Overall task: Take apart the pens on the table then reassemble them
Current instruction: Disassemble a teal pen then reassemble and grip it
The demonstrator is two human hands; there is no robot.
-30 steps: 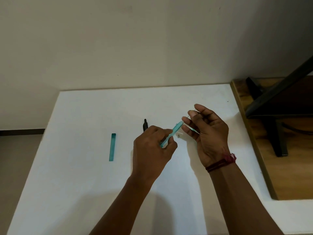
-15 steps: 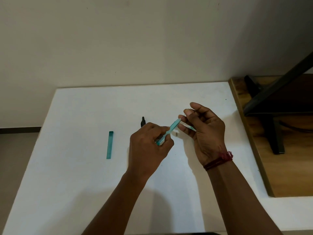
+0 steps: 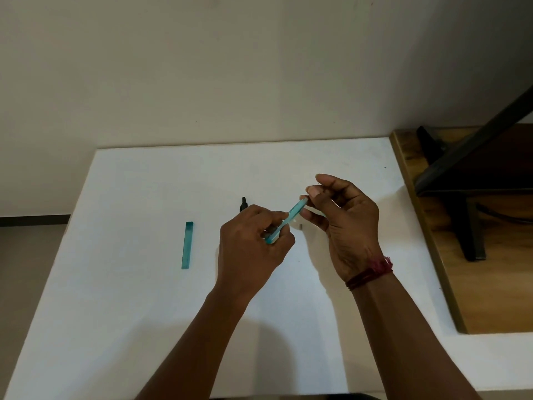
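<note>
My left hand (image 3: 251,243) grips a translucent teal pen barrel (image 3: 288,219), tilted up to the right above the white table (image 3: 129,313). My right hand (image 3: 343,220) meets the barrel's upper end and pinches a thin pale refill (image 3: 313,210) between thumb and fingers; most of the refill is hidden by the fingers. A teal pen cap (image 3: 188,245) lies flat on the table to the left. A black pen (image 3: 244,204) lies behind my left hand, mostly hidden. A tiny dark piece (image 3: 300,226) rests on the table below the barrel.
A plain wall rises behind the table. To the right, a wooden surface (image 3: 490,284) adjoins the table, bearing a black metal stand (image 3: 461,180) with a slanted bar.
Both hands have stayed close together at the barrel's upper end. My right fingers have curled a little tighter around the refill. The cap and black pen have not moved.
</note>
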